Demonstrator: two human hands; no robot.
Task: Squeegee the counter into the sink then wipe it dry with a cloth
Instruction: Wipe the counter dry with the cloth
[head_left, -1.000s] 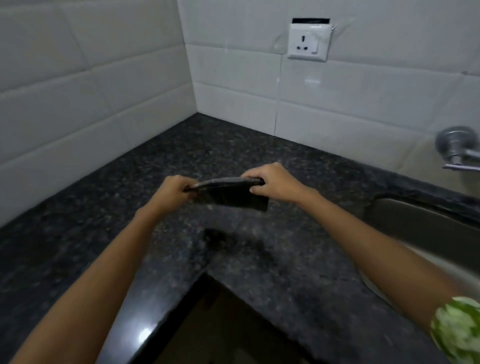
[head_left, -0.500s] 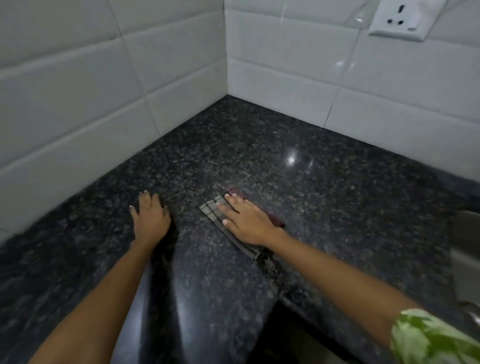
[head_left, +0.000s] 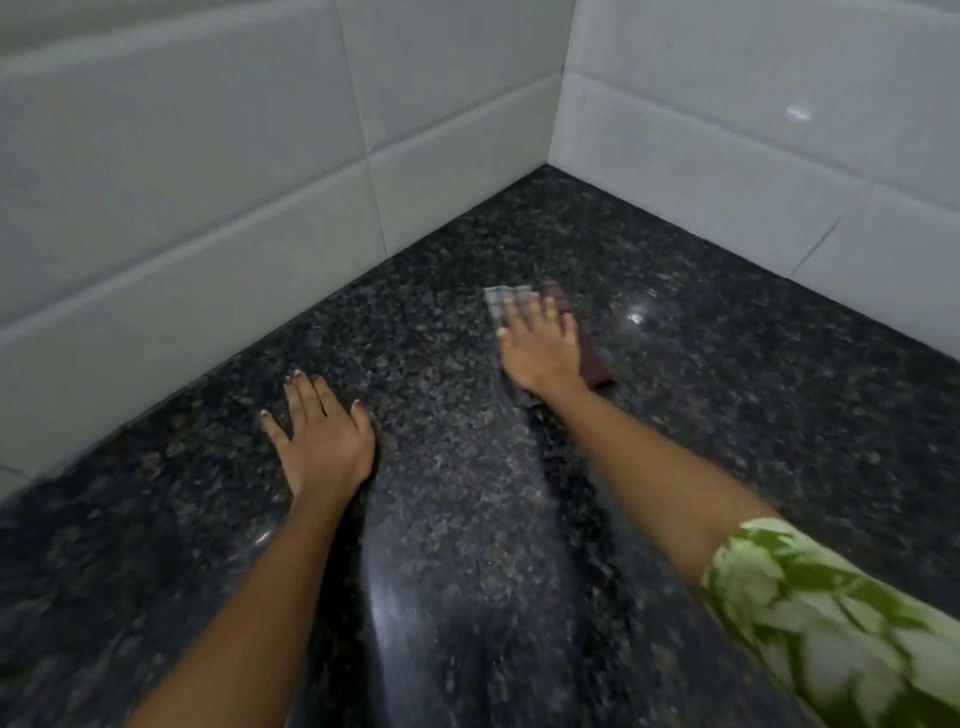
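Checked grey-and-white cloth (head_left: 506, 300) lies folded flat on the worktop (head_left: 727, 395), a little right of the middle of the frame and not far from the corner where the two walls meet. One end of it shows pale squares, and the other side looks dark red-brown. Most of the cloth is hidden under the right hand (head_left: 540, 348), so only its top end and its right edge stick out. The right hand presses down on it with its fingers (head_left: 519, 319) straight and spread, not curled round it. The left hand (head_left: 324, 441) lies flat on the bare worktop in the middle left of the frame, well apart from the cloth, with its fingers straight and a bit spread, holding nothing. The worktop is dark, shiny stone with lots of small grey speckles, and a bright spot of light shines on it just right of the cloth. White wall tiles (head_left: 208, 208) fill the top of the frame on both sides of the corner. A green and white leafy sleeve (head_left: 831, 623) shows at the lower right. No writing or labels can be read anywhere. Counted up, there is one cloth, two hands and one sleeve.
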